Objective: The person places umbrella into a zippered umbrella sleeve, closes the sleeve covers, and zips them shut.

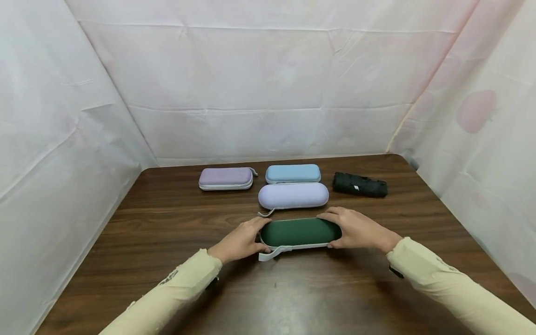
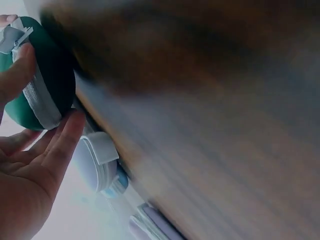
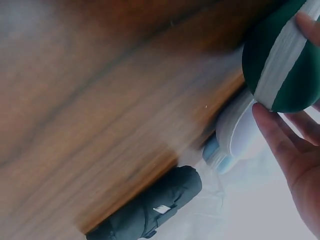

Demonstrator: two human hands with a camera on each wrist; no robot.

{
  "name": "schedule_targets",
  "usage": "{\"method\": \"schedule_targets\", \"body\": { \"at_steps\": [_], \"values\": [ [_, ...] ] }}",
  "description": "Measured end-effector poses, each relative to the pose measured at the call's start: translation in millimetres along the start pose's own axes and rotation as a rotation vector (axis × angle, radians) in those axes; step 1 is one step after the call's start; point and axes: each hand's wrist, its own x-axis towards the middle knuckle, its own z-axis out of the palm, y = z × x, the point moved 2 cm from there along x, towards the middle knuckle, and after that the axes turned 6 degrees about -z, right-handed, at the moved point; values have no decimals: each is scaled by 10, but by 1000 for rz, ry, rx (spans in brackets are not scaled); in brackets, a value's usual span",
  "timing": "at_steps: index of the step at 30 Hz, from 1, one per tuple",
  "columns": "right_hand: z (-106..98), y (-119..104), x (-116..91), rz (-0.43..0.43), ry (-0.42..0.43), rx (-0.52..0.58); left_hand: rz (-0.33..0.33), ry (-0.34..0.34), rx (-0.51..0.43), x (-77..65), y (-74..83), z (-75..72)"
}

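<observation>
A dark green zippered case with a pale zip band and a light pull strap lies lengthwise between my two hands. My left hand grips its left end, thumb at the front by the zip and fingers behind. At the other end, my right hand holds it the same way, thumb on the front edge. In the left wrist view, the thumb presses beside the zip pull on the green case. The right wrist view shows fingertips on the rounded end of the green case.
Just behind the green case lies a lavender rounded case, with a light blue case right behind it. A purple case sits back left. A black rolled pouch lies back right. White sheeting surrounds the wooden table.
</observation>
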Motion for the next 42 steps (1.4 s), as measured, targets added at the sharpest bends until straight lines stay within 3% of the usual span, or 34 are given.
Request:
{"method": "schedule_targets", "body": {
  "at_steps": [12, 23, 30, 36, 42],
  "values": [
    [-4, 237, 288, 6, 39, -7, -30, 20, 44, 286, -202, -148],
    [29, 266, 311, 1, 48, -16, -81, 23, 74, 272, -261, -122],
    [48, 267, 296, 5, 26, -28, -52, -25, 84, 265, -333, -177],
    [-33, 338, 207, 9, -30, 70, -44, -61, 150, 316, -506, -451],
    [-283, 677, 12, 88, -41, 66, -182, -50, 296, 459, -867, -878]
  ]
}}
